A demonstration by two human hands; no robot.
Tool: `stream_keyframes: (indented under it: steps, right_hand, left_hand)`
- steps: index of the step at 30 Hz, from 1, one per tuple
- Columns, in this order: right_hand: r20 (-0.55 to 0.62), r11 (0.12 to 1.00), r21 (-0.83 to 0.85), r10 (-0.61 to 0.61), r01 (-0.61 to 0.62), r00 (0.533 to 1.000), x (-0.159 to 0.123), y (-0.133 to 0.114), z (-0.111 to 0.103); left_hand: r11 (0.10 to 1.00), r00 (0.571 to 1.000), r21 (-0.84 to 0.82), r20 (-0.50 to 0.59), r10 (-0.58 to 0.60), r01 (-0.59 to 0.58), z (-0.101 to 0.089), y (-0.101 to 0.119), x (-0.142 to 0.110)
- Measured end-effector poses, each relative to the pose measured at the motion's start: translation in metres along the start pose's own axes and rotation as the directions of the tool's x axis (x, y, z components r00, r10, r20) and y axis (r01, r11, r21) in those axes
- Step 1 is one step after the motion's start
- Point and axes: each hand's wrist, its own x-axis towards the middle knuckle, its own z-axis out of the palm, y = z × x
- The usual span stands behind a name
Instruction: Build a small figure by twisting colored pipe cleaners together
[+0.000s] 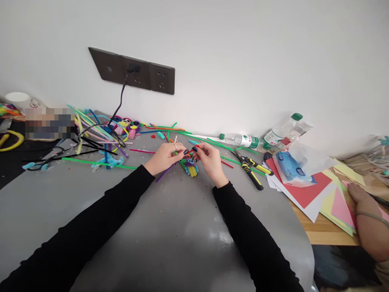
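Observation:
My left hand (166, 157) and my right hand (209, 159) meet over the grey table, fingertips nearly touching. Both pinch a short red pipe cleaner (191, 151), mostly covered by fingers. Just below it, between the hands, is a small bundle of yellow, blue and purple pipe cleaners (192, 169); whether it is joined to the red piece I cannot tell. A purple pipe cleaner (165, 173) slants out beside my left hand. Right of my right hand lie yellow-and-black pliers (251, 168), handles apart. Long green pipe cleaners (100, 163) stretch out to the left.
Loose pipe cleaners (94, 125) and small pipe-cleaner dolls (126, 125) lie along the wall. At right are plastic bottles (247, 140), a tissue pack (293, 168) and coloured paper (316, 188). Another person's hand (358, 194) rests there. A black cord (121, 97) hangs from the socket.

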Motion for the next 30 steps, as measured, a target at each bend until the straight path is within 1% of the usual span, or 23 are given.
stream_keyframes:
  steps: [2,4,5,7,10,13,18,20,22,27,29,30]
  right_hand:
    - [0.001,0.999,-0.041,-0.019,0.019,1.000,0.000,0.001,0.000]
    - [0.001,0.997,-0.071,-0.031,0.031,1.000,-0.001,0.001,0.000]
    - [-0.003,0.997,-0.070,-0.032,0.032,0.999,-0.001,0.001,0.000]
    - [-0.017,0.999,-0.039,-0.025,0.024,1.000,-0.001,0.001,0.001]
    - [-0.047,0.999,0.030,-0.013,0.015,0.999,-0.001,0.001,0.003]
    - [-0.049,0.999,0.048,-0.016,0.018,0.999,-0.002,0.000,0.006]
    - [-0.024,1.000,0.025,-0.011,0.012,1.000,-0.004,0.001,0.010]
    - [-0.023,1.000,0.019,-0.009,0.009,1.000,-0.004,0.001,0.009]
    - [-0.019,1.000,0.001,-0.005,0.005,1.000,-0.004,0.002,0.008]
    - [-0.003,0.997,-0.073,0.000,-0.001,1.000,-0.004,0.006,0.007]
    - [-0.001,0.997,-0.074,0.010,-0.010,1.000,-0.003,0.008,0.006]
    - [0.004,0.998,-0.062,0.018,-0.018,1.000,-0.003,0.009,0.006]
  left_hand:
    - [1.000,0.998,0.009,0.062,0.011,-0.012,-0.003,-0.001,0.001]
    - [1.000,0.997,0.018,0.083,0.002,-0.004,-0.004,-0.003,0.001]
    - [1.000,0.998,0.018,0.067,-0.009,0.008,-0.005,-0.003,0.001]
    - [0.999,0.999,-0.011,-0.001,-0.045,0.045,-0.004,-0.004,0.000]
    - [0.989,0.990,-0.106,-0.093,-0.110,0.100,-0.001,-0.003,-0.001]
    - [0.982,0.986,-0.153,-0.112,-0.125,0.107,0.003,-0.001,-0.002]
    - [0.985,0.991,-0.147,-0.077,-0.106,0.094,0.007,0.001,-0.003]
    - [0.992,0.994,-0.101,-0.063,-0.089,0.082,0.006,0.000,-0.002]
    - [0.998,0.998,-0.039,-0.041,-0.048,0.046,0.003,-0.001,-0.001]
    - [0.998,0.995,0.048,0.086,0.046,-0.050,-0.003,-0.007,0.002]
    - [0.997,0.994,0.066,0.106,0.042,-0.049,-0.005,-0.006,0.002]
    - [0.997,0.995,0.064,0.095,0.025,-0.031,-0.005,-0.006,0.002]
